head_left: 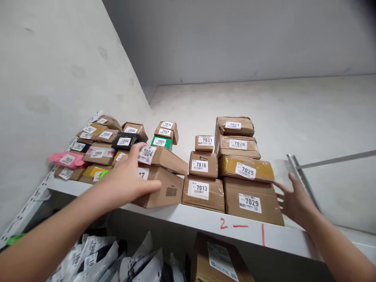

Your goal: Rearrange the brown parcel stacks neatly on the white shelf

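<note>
My left hand (pixel 131 182) grips the left end of two stacked cardboard boxes at the front of the white shelf. Its thumb stretches over the lower cardboard box (pixel 166 188), and a finger reaches the label on the upper cardboard box (pixel 167 158). The other fingertips are hidden. Both boxes sit at an angle, their labels partly covered. My right hand (pixel 298 201) is open with fingers spread, at the right side of the box marked 7029 (pixel 249 196) and the yellow-taped box marked 7025 (pixel 246 167). It holds nothing; whether its fingertips touch them I cannot tell.
The shelf edge (pixel 199 219) bears red "2-1" writing. Box 7013 (pixel 202 194) adjoins the angled pair. More labelled parcels (pixel 98 152) are stacked at left. Below lie white bags (pixel 100 258) and a large carton (pixel 220 260). A metal bar (pixel 337 159) crosses at right.
</note>
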Demonstrator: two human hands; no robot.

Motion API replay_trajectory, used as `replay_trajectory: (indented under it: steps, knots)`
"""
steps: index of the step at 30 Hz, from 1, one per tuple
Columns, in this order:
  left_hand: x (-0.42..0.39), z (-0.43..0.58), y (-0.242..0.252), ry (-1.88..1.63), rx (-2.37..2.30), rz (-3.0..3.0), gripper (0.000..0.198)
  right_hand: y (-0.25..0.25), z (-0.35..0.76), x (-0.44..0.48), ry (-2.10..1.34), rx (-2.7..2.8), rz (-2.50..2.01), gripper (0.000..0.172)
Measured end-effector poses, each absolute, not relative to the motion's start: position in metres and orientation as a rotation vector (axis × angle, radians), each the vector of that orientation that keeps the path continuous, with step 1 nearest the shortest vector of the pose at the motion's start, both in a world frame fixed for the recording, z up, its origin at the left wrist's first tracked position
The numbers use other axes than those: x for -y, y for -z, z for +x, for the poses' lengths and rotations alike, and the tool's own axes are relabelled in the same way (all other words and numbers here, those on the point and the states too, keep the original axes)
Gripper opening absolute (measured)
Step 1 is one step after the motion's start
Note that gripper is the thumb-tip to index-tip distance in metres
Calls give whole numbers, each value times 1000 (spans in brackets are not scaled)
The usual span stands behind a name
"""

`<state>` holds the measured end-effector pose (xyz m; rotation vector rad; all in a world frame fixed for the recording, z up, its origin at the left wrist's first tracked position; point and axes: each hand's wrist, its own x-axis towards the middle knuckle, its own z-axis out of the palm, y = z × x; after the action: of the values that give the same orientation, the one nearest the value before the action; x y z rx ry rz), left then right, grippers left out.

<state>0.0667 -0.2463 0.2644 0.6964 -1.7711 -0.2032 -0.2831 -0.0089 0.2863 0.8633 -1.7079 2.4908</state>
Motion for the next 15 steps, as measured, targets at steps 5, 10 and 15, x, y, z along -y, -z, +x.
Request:
replay_trajectory:
  steps: [5, 10, 15]
  knots:
    - [249, 104, -285, 340, 1594, 639, 108, -290, -271, 17, -2671, 1886, 1194, 81]
    - [250, 123, -323, 481, 1371, 376, 92, -289, -266, 21, -2541, 1841, 1134, 58]
    - [241, 132, -354, 468, 1272, 339, 93, -289, -265, 26, -2479, 1860, 1152, 54]
